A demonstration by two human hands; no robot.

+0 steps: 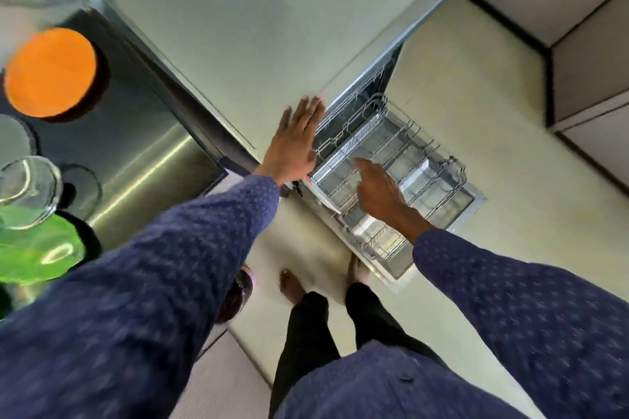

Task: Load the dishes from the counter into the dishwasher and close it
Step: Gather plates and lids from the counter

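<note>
Wire rack (405, 160) lies beneath both hands, left hand (293, 143) and right hand (379, 192).

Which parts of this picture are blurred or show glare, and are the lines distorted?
In the head view, the sleeves and the green dish are motion-blurred; a bright glare streak crosses the steel counter; the wide-angle lens tilts and bends the cabinet edges; the dishwasher rack and both hands, left hand and right hand, stay fairly sharp.

Both arms reach forward, left grip (295, 143) flat-fingered, right grip (377, 190) pointing.
</note>
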